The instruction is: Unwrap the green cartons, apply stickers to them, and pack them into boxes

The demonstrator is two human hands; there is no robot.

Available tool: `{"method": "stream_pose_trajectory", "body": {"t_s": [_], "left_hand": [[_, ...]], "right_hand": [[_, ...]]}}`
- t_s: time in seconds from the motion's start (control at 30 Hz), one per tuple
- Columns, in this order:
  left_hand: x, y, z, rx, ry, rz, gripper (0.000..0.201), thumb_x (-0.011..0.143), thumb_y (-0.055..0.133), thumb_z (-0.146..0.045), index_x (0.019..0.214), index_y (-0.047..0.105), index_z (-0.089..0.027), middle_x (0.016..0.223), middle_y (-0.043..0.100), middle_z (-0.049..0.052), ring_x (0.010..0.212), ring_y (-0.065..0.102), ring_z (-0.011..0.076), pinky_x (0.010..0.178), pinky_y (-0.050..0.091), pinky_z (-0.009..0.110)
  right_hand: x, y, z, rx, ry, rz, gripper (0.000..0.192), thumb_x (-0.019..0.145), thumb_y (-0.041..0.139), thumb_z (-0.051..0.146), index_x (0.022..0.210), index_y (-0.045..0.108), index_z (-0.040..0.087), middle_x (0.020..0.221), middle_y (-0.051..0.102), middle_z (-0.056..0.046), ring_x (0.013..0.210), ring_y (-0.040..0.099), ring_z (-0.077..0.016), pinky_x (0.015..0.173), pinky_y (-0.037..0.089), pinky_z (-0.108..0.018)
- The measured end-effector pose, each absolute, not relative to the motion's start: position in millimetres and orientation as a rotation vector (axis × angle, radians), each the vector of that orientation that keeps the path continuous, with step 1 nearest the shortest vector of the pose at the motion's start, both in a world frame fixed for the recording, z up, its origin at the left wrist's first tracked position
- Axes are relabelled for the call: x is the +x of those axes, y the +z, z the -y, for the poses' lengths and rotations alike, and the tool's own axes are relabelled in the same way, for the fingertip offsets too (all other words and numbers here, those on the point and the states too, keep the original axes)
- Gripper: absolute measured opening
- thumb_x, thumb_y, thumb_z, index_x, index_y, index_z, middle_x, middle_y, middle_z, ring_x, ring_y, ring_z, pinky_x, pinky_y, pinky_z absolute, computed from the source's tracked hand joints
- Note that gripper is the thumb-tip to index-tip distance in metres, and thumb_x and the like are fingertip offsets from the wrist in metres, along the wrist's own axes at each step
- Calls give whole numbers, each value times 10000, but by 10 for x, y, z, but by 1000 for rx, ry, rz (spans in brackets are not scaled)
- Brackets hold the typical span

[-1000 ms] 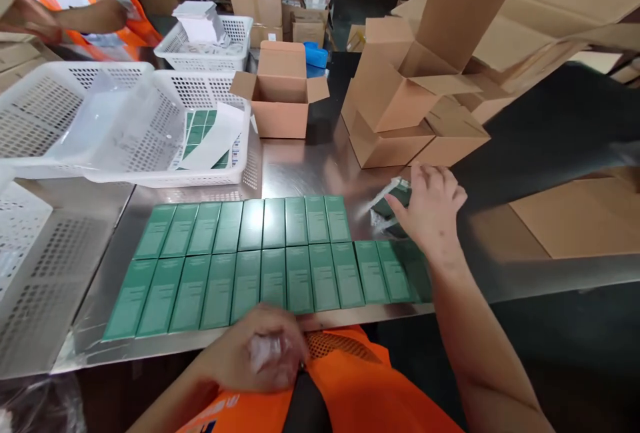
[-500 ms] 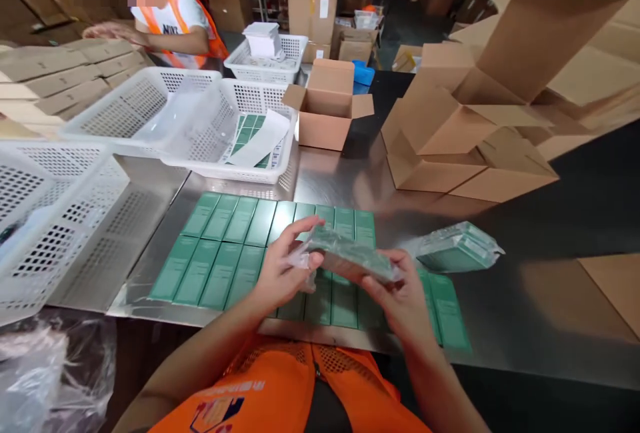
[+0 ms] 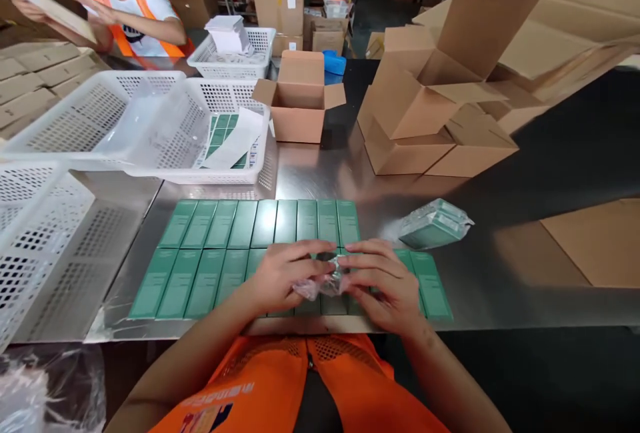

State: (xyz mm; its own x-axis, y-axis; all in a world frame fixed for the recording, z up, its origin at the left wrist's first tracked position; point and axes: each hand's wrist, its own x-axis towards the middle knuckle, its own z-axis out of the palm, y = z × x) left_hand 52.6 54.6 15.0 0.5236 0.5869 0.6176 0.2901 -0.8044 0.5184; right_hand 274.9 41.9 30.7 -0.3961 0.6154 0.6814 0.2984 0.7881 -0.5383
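Above the near edge of the steel table, my left hand (image 3: 285,277) and my right hand (image 3: 383,281) are closed around a plastic-wrapped pack (image 3: 331,281). Crumpled clear film shows between the fingertips; most of the pack is hidden by my hands. Beneath and around them, slim green boxes (image 3: 195,279) lie side by side in two rows. Another wrapped pack of green boxes (image 3: 434,225) rests on the table to the right, beyond the end of the rows.
White perforated baskets (image 3: 150,169) stand at the left, one holding green-printed sheets (image 3: 225,139). An open carton (image 3: 300,123) sits behind the rows, with stacked open cartons (image 3: 415,113) to its right. Across the table, a person in an orange vest (image 3: 145,9) holds a flat piece.
The wrapped pack has been turned between my hands, which have drawn closer together, and its crumpled film now shows toward me. The other person has raised a flat piece.
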Motion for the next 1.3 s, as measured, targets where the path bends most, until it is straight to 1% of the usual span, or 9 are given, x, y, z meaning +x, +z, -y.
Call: {"method": "stream_pose_trajectory", "body": {"t_s": [0.17, 0.3, 0.43, 0.53, 0.6, 0.73, 0.9, 1.07, 1.3], "left_hand": [[524, 186, -559, 2507, 1225, -634, 138, 927, 585, -260, 840, 663, -186, 810, 738, 36, 661, 685, 126, 585, 498, 231], [526, 250, -555, 2563, 1192, -446, 278, 932, 615, -286, 671, 588, -194, 836, 745, 17, 556, 600, 90, 524, 399, 251], [489, 396, -566, 2598, 890, -275, 340, 991, 483, -288, 681, 591, -198, 765, 696, 11, 585, 580, 106, 551, 394, 264], [453, 486, -582, 2793, 773, -321, 309, 990, 444, -247, 736, 618, -218, 659, 614, -11, 536, 503, 121, 508, 326, 286], [435, 524, -586, 2873, 726, -396, 258, 968, 455, -202, 792, 640, -240, 688, 628, -21, 526, 482, 119, 498, 292, 293], [427, 564, -587, 2729, 698, -350, 225, 980, 466, -251, 821, 623, -227, 942, 733, 7, 587, 561, 113, 542, 342, 289], [446, 554, -573, 2754, 862, -569, 152, 945, 564, -313, 837, 576, -206, 660, 644, -25, 539, 574, 126, 510, 352, 268], [480, 510, -402, 2996, 675, -993, 160, 914, 567, -304, 811, 588, -183, 722, 670, 33, 568, 608, 174, 504, 392, 296], [406, 479, -270, 2923, 529, -1126, 89, 841, 523, -128, 876, 593, -172, 1118, 702, 146, 565, 629, 144, 465, 436, 257]], "right_hand": [[2851, 314, -392, -514, 437, 2078, 136, 990, 533, 192, 986, 644, 269, 781, 746, 9, 806, 669, -192, 781, 492, -366], [2917, 350, -395, -669, 125, 2200, 123, 1003, 567, 267, 904, 637, 289, 668, 683, 38, 689, 585, -172, 755, 464, -339], [2952, 371, -407, -702, -136, 2347, 157, 999, 592, 322, 860, 619, 253, 732, 717, 32, 741, 595, -169, 794, 439, -349], [2953, 367, -414, -751, -239, 2423, 192, 995, 583, 287, 812, 612, 236, 1006, 764, -11, 996, 635, -225, 854, 428, -396], [2941, 357, -425, -783, -204, 2448, 199, 1001, 564, 276, 815, 620, 230, 1155, 737, -36, 1140, 611, -254, 868, 439, -413], [2904, 340, -470, -714, 62, 2431, 235, 1021, 525, 324, 830, 603, 212, 1165, 722, -88, 1155, 631, -239, 846, 497, -376], [2890, 363, -498, -755, 272, 2401, 343, 994, 554, 454, 754, 555, 208, 1099, 714, -100, 930, 676, -213, 754, 523, -355], [2861, 378, -454, -894, 340, 2458, 234, 980, 566, 329, 784, 588, 203, 1143, 669, -116, 865, 654, -216, 718, 519, -354], [2862, 362, -452, -955, 623, 2317, 192, 956, 610, 346, 833, 577, 202, 1099, 636, -91, 744, 629, -159, 638, 492, -279]]}}
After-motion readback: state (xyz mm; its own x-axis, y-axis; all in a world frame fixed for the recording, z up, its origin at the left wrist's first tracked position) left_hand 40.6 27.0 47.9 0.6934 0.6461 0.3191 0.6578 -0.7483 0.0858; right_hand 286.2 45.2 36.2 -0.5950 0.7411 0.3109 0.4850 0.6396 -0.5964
